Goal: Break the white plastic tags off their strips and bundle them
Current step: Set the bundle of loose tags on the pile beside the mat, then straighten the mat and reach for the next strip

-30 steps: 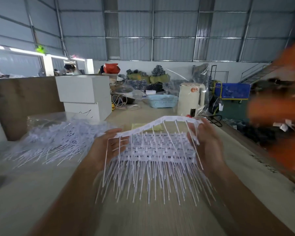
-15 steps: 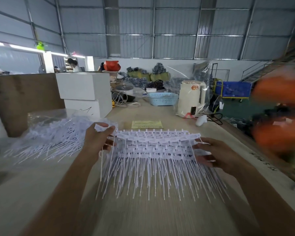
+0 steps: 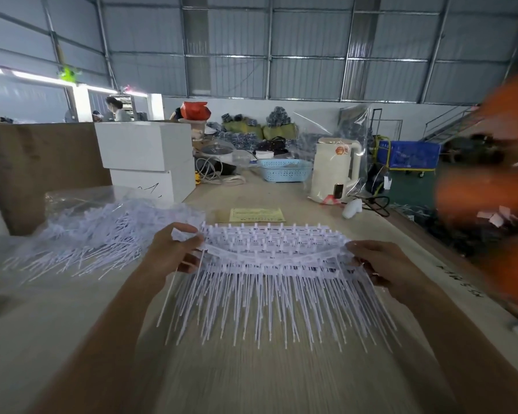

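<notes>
A stack of white plastic tag strips (image 3: 269, 255) stretches between my two hands above the wooden table (image 3: 251, 377). Their thin white tails fan down toward me. My left hand (image 3: 174, 255) pinches the left end of the strips with thumb and fingers. My right hand (image 3: 380, 264) grips the right end, fingers curled under it. The front strip sags slightly in the middle. A heap of loose white tags (image 3: 96, 234) lies on clear plastic to the left of my left hand.
Two stacked white boxes (image 3: 147, 162) and a brown cardboard wall (image 3: 27, 162) stand at the back left. A yellow paper slip (image 3: 256, 215), blue basket (image 3: 283, 170) and cream kettle (image 3: 335, 171) sit beyond. A blurred person's orange sleeve (image 3: 497, 198) moves at the right.
The strips were arched upward between my hands, then pulled flat and lowered. My hands have spread apart, and the front strip now sags slightly.
</notes>
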Demonstrator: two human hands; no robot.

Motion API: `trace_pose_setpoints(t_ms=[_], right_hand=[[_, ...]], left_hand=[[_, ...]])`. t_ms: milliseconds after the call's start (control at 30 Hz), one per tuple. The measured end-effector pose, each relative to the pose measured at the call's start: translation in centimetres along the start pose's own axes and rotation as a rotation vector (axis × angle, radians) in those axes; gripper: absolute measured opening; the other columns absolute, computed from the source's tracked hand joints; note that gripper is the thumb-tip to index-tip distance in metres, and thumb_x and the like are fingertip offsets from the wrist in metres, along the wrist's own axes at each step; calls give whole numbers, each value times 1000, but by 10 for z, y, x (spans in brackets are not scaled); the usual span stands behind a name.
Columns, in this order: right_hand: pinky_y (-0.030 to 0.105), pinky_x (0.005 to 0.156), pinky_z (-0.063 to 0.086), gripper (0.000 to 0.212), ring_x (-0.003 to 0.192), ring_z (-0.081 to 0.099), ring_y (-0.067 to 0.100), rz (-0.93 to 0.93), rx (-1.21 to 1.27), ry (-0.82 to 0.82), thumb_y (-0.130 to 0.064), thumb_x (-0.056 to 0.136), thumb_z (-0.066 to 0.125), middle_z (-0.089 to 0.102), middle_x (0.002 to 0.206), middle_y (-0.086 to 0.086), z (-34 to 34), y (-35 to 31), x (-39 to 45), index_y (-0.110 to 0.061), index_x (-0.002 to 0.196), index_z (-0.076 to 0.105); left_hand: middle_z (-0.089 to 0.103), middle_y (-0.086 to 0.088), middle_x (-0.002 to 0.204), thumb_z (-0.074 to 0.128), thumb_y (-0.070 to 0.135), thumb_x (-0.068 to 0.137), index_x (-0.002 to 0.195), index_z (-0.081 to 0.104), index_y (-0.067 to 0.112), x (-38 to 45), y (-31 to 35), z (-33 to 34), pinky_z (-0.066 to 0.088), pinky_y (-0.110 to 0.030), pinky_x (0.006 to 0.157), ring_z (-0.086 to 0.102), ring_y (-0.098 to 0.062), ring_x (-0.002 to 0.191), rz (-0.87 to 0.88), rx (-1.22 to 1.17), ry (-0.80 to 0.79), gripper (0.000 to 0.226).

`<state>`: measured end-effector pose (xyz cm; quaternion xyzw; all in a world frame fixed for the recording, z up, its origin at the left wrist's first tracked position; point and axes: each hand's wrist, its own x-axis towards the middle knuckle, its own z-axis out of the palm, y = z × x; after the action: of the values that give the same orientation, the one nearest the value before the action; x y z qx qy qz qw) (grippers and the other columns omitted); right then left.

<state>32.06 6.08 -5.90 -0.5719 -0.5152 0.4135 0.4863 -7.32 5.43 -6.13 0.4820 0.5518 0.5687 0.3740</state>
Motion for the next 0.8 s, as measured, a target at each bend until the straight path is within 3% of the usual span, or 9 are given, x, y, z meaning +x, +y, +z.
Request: trace_pose_setpoints(t_ms=[100,233,333,433,500,533,633,700,800], right_hand=[[20,44,20,16,41,31,11,6,-35,-48,-17,96,67,55,55,5,2,4,4,-5,104,74],[18,44,25,15,44,34,14,-34,-130,-96,-21,97,65,67,65,7,2,8,3,-8,98,74],[20,50,35,16,56,54,12,-64,-167,-123,-29,97,64,73,75,2,4,5,-1,-19,90,74],[24,53,40,18,62,55,14,-87,51,-202,-25,98,62,72,82,6,3,-1,-3,-17,89,75],[25,51,38,17,60,50,14,-105,206,-244,-20,98,60,68,82,8,5,-6,-7,-12,91,73],[25,50,36,15,60,49,14,-114,272,-279,-18,98,59,66,82,8,9,-8,-10,-9,94,71],[24,48,33,15,58,47,14,-125,416,-396,-18,93,61,62,78,7,28,-12,-20,-6,99,66],[24,49,31,16,56,47,12,-139,429,-457,-21,92,61,60,75,3,40,-16,-26,-7,99,63],[22,47,32,18,55,47,11,-158,424,-484,-25,92,62,60,76,2,50,-22,-34,-9,99,61]], left_hand=[[72,-17,84,75,14,88,104,60,13,1,1,3,51,-31,46,67,-26,53,64,115,81,22],[68,-5,113,66,23,91,114,59,22,-8,2,13,53,-42,80,62,-28,103,470,1036,329,24],[64,-2,127,61,26,92,121,62,24,-25,4,54,38,-50,103,54,-25,121,772,1159,234,29],[61,-1,134,56,38,96,126,63,24,-42,0,100,17,-61,116,53,-26,129,965,1262,131,34],[61,-1,135,42,44,102,129,61,23,-53,-1,119,15,-57,117,53,-24,130,961,1150,22,39],[62,-1,133,35,46,104,131,59,21,-57,-2,125,23,-53,116,54,-23,127,918,1052,-41,43],[69,0,118,35,48,104,130,58,25,-65,2,134,47,-33,92,64,-19,106,641,599,-232,41],[72,6,94,44,47,102,111,63,32,-66,11,137,47,-27,74,67,-17,83,423,244,-311,26],[57,2,63,54,37,101,75,65,25,-62,22,135,41,-26,63,54,-10,59,427,86,-253,31]])
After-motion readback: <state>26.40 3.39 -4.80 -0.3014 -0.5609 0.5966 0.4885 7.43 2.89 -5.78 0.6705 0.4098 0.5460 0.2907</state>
